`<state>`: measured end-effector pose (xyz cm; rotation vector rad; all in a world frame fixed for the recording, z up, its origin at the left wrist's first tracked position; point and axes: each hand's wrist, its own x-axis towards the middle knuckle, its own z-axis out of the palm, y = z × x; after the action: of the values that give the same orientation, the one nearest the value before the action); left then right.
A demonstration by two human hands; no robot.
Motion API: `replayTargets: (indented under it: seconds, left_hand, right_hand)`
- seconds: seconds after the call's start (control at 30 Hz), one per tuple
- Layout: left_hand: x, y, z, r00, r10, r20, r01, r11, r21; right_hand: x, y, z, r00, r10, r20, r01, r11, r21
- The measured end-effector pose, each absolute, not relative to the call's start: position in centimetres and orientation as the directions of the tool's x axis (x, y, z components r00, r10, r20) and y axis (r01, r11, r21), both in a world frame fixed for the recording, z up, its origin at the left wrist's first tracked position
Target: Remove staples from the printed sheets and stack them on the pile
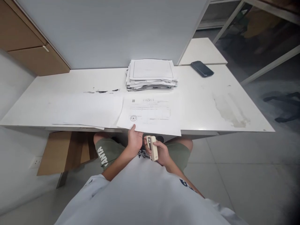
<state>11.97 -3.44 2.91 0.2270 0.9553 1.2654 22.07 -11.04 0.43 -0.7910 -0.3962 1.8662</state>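
Note:
A printed sheet of paper with a round stamp lies at the table's front edge, its near edge jutting out past it. My left hand grips this near edge, thumb on top and fingers hidden beneath. Just to the right, my right hand is closed around a cream stapler, held below the table edge and apart from the sheet. Whether more sheets lie under the printed one, I cannot tell.
Behind the sheet a thick stack of papers stands on the white table. Blank-looking white sheets lie to the left. A dark phone-like case rests at the back right. A cardboard box sits under the table.

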Motion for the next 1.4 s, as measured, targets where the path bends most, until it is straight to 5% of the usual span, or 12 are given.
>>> replayTargets:
  seconds: [0.33,0.73,1.27,1.4]
  left_hand:
    - [11.5,-6.0,0.6,-0.005,0.886,-0.464,-0.503,0.399,0.767]
    - [11.8,-6.2,0.0,0.107,0.843,-0.527,-0.41,0.52,0.749]
    - [11.5,-6.4,-0.6,0.123,0.862,-0.491,-0.441,0.491,0.752]
    - [11.4,-6.5,-0.8,0.062,0.901,-0.429,-0.323,0.425,0.846]
  right_hand:
    - [22.3,-10.7,0.9,-0.076,0.891,-0.448,-0.662,-0.381,-0.645]
    - [22.2,-10.2,0.0,0.054,0.896,-0.441,-0.626,-0.314,-0.714]
    - [21.7,-10.4,-0.5,0.071,0.912,-0.405,-0.603,-0.284,-0.746]
    - [21.4,-10.5,-0.9,0.089,0.91,-0.405,-0.61,-0.272,-0.744]
